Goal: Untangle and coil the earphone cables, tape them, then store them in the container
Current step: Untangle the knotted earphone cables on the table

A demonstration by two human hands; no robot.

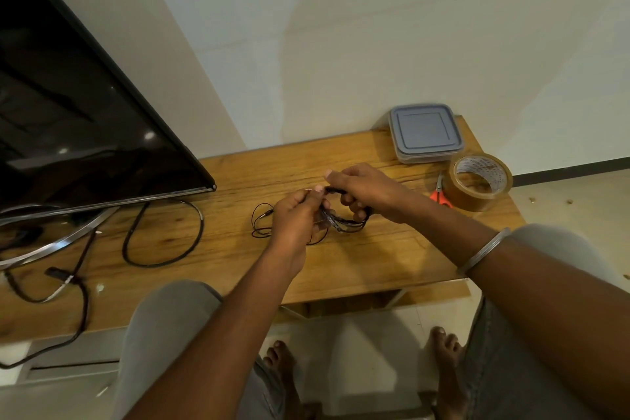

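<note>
A tangle of thin black earphone cables [344, 223] hangs between both hands just above the wooden table [358, 263]. My left hand [296, 218] pinches a strand near its metal plug, and loose loops trail out to its left. My right hand [366, 191] grips the bundle's upper right part with curled fingers. A square container with a grey-blue lid [424, 131], closed, sits at the table's far right corner. In front of it stands a roll of brown tape [480, 181], upright on its side.
Orange-handled scissors [440, 194] lie just left of the tape roll. A large dark TV [75, 119] on a metal stand fills the left side, with thick black cables [163, 242] looped on the table. My knees and bare feet show below the table edge.
</note>
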